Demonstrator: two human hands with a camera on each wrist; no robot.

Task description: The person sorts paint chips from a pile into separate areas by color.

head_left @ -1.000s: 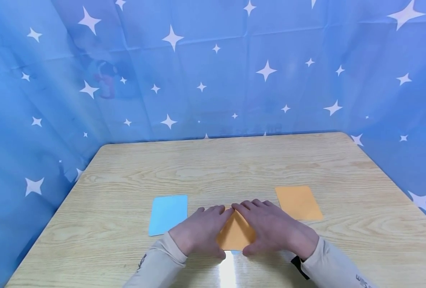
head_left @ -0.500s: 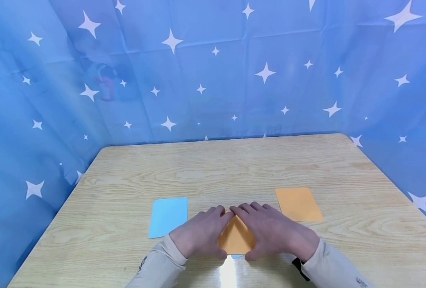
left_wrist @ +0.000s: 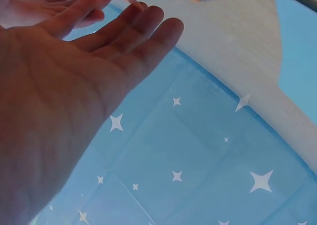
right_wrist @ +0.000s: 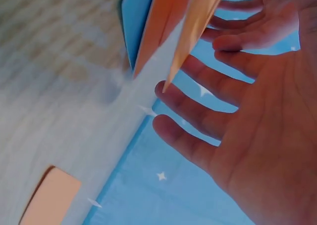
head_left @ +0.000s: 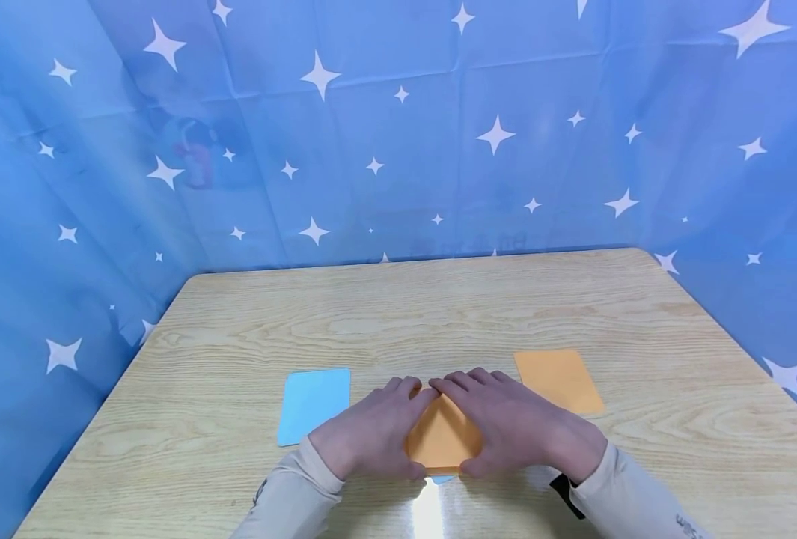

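Observation:
In the head view an orange square card (head_left: 442, 434) sits between my two hands near the front of the table. My left hand (head_left: 378, 430) holds its left side, index finger at the far edge and thumb by the near corner. The right hand (head_left: 515, 423) holds its right side in the same way. In the right wrist view this orange card (right_wrist: 195, 27) is raised and apart from another orange card (right_wrist: 161, 27). A blue card (right_wrist: 136, 24) lies directly under that lower one. Only a small blue tip shows past the near edge in the head view.
A separate blue square card (head_left: 313, 404) lies left of my hands. Another orange square card (head_left: 560, 380) lies to the right, just beyond the right hand. The wooden table (head_left: 398, 314) ends against a blue curtain (head_left: 398, 135) with white stars.
Both hands keep nearly the same place around the orange card. The right hand has shifted slightly up and right, and a darker orange strip now shows along the near edge.

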